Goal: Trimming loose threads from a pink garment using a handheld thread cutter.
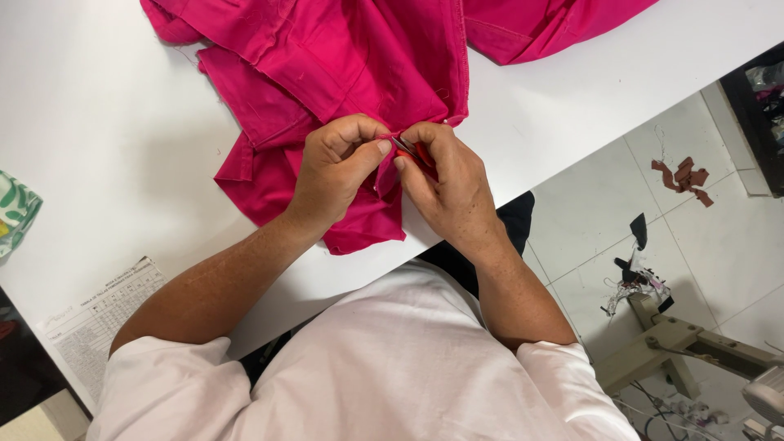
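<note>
Pink garment lies bunched on white table, spreading from centre toward 12 o'clock. Left hand sits at centre, fingers curled narrow, thumb and forefinger pinching a fold of the fabric edge. Right hand is just beside it at 3 o'clock, touching it, fingers closed on a small red-handled thread snip with its metal tip against the pinched fold. Printed paper sheet at 8 o'clock on the table edge. Green patterned cloth at 9 o'clock. Brown fabric scraps on the tiled floor at 3 o'clock.
</note>
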